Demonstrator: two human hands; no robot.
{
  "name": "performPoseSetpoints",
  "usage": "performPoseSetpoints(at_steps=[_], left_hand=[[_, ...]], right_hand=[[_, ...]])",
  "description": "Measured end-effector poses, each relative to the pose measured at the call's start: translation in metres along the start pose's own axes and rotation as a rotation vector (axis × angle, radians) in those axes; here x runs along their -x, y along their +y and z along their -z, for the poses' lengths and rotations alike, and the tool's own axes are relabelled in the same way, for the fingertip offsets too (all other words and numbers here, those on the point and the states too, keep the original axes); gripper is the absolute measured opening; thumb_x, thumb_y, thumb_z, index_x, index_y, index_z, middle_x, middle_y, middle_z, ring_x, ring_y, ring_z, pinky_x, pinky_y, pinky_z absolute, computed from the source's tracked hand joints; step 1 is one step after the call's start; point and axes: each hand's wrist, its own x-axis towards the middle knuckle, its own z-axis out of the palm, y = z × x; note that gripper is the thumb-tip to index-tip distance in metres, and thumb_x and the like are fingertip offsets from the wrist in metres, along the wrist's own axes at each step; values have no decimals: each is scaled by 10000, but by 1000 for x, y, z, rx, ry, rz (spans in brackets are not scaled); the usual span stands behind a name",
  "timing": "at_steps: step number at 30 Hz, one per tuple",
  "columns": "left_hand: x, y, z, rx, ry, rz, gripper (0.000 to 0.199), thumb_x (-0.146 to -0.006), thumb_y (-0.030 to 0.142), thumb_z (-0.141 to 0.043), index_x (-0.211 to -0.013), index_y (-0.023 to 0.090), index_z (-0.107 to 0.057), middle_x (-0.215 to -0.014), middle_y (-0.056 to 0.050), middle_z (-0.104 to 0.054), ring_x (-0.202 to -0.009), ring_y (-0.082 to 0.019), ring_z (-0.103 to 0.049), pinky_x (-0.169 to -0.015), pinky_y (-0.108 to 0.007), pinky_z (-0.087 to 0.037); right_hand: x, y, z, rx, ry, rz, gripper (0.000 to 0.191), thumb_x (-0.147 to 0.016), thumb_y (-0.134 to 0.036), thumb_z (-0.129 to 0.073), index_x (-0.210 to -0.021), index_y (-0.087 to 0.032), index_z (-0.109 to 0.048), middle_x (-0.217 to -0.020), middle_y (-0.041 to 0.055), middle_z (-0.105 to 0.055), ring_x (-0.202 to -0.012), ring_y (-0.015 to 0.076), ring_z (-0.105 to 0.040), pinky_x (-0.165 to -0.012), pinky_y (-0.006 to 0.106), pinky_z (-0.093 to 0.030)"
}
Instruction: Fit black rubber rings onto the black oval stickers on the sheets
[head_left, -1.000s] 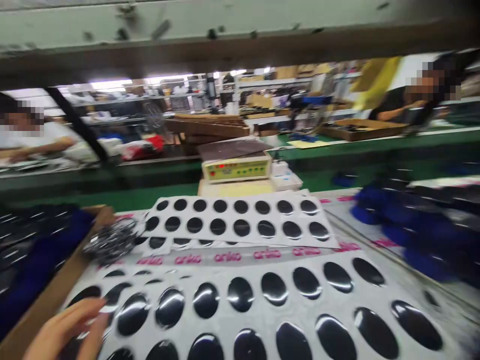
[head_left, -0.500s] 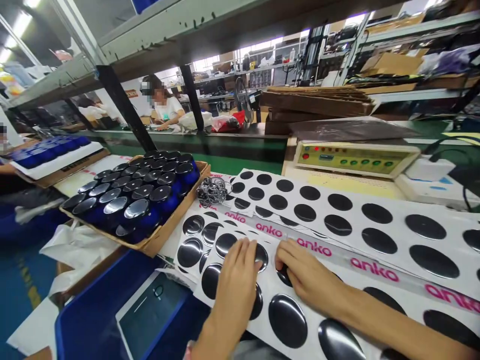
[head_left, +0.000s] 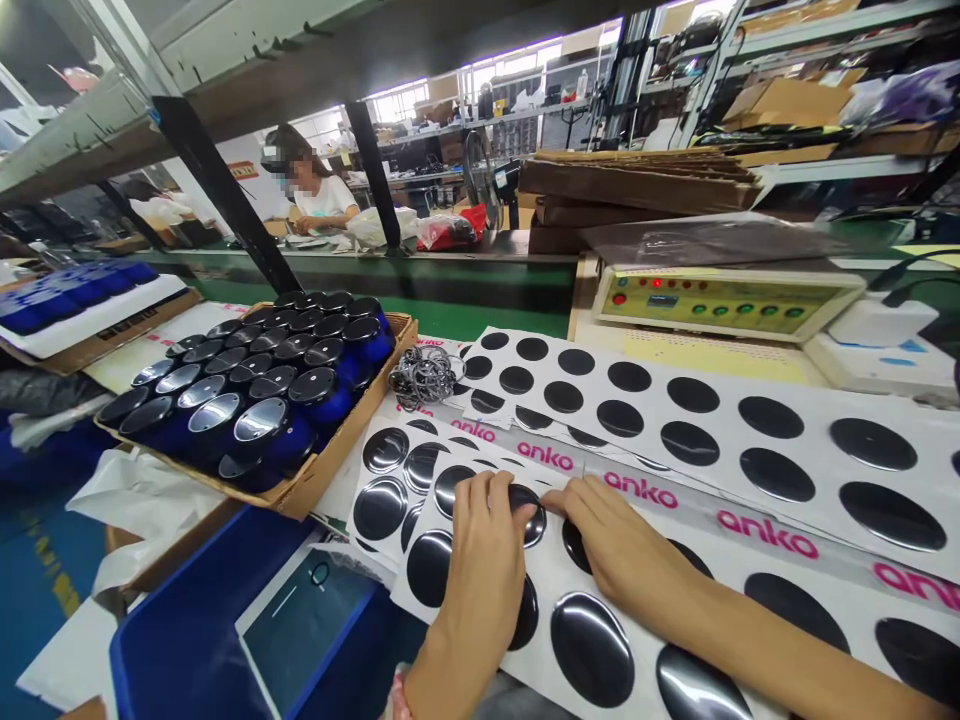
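Note:
My left hand [head_left: 487, 540] rests on a white sheet [head_left: 420, 615] of glossy black round stickers, fingers stretched forward and thumb out to the side over one of them. That black round sticker [head_left: 534, 528] lies between my two hands. From the other side my right hand [head_left: 592, 520] reaches in with curled fingers, its fingertips pinched at the sticker's right edge. What is between those fingertips is mostly hidden. Larger black stickers [head_left: 592, 648] on the same sheet show nearer to me. Another sheet [head_left: 367, 468] sticks out from underneath at the left.
Blue jars with black tops [head_left: 262, 420] fill a cardboard tray [head_left: 349, 430] at the left. Beside it lies a tangle of black rings [head_left: 424, 378]. More sticker sheets [head_left: 652, 405] and a control box [head_left: 720, 300] lie behind. A blue bin [head_left: 180, 600] stands front left. A co-worker [head_left: 319, 195] sits across.
My right hand's fingertips have extended left to the sticker's edge from a more curled position. The left hand has shifted slightly, its thumb over the sticker. The view has turned a little.

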Motion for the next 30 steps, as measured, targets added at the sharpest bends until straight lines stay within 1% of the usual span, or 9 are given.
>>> performPoseSetpoints(at_steps=[3,8,11,14,17,21,25,28,30], left_hand=[[-11,-3,-3,-70,-40,31,173,-892,87,-518,-1040,166,-475,-940,-68,-551,-896,-242,-494,-804,-410,-443],[-16,-5,-2,-87,-76,8,184,-848,28,-559,-925,184,-495,-831,-23,-561,-797,-217,-510,-737,-373,-434],[-9,-4,-1,-133,-17,-9,260,-847,61,-586,-1062,167,-484,-965,-72,-585,-909,-254,-523,-780,-404,-437],[-2,-2,0,-180,-6,-90,366,-868,45,-545,-1196,166,-437,-1024,-84,-589,-964,-248,-532,-816,-396,-443],[2,1,2,-180,10,-136,324,-874,3,-492,-1142,182,-469,-962,-62,-593,-919,-228,-543,-800,-368,-449],[-1,3,3,-60,12,-119,244,-861,-18,-487,-981,192,-466,-900,-37,-565,-863,-211,-531,-749,-337,-450],[-4,-2,4,61,-23,-128,212,-885,-1,-440,-914,208,-446,-856,-19,-544,-811,-193,-510,-722,-318,-433],[2,-12,13,233,-84,-132,174,-921,56,-392,-921,221,-445,-883,-15,-537,-851,-175,-511,-794,-321,-432],[9,-19,25,394,-117,-52,127,-947,129,-378,-979,233,-444,-916,-20,-534,-880,-161,-528,-803,-299,-444]], right_hand=[[0,1,-1,21,2,9,549,-643,129,-345,-1105,-122,-506,-898,87,-532,-826,227,-453,-727,365,-446],[-1,0,-1,-16,3,-13,572,-627,126,-350,-1115,-123,-511,-891,84,-543,-824,225,-468,-722,356,-450],[0,0,1,-43,5,-4,608,-607,122,-360,-1147,-122,-494,-920,89,-551,-844,230,-471,-743,367,-451],[1,0,2,-68,-3,-8,615,-597,121,-369,-1150,-122,-490,-938,92,-554,-849,233,-467,-750,377,-450],[0,0,2,-83,-12,-19,620,-586,119,-383,-1147,-122,-492,-941,92,-554,-843,234,-464,-744,383,-446],[-2,0,3,-74,-17,-23,610,-580,117,-385,-1127,-126,-505,-918,88,-558,-803,225,-464,-716,380,-434],[-3,-1,4,-45,-9,-22,578,-603,113,-379,-1114,-122,-512,-902,88,-563,-786,222,-468,-709,380,-422],[-3,-1,5,-42,-7,-24,581,-615,111,-376,-1129,-128,-502,-927,88,-572,-820,230,-484,-725,380,-417],[-3,-1,5,-37,-9,-21,607,-612,113,-380,-1158,-129,-488,-970,92,-578,-859,235,-495,-756,386,-414]])
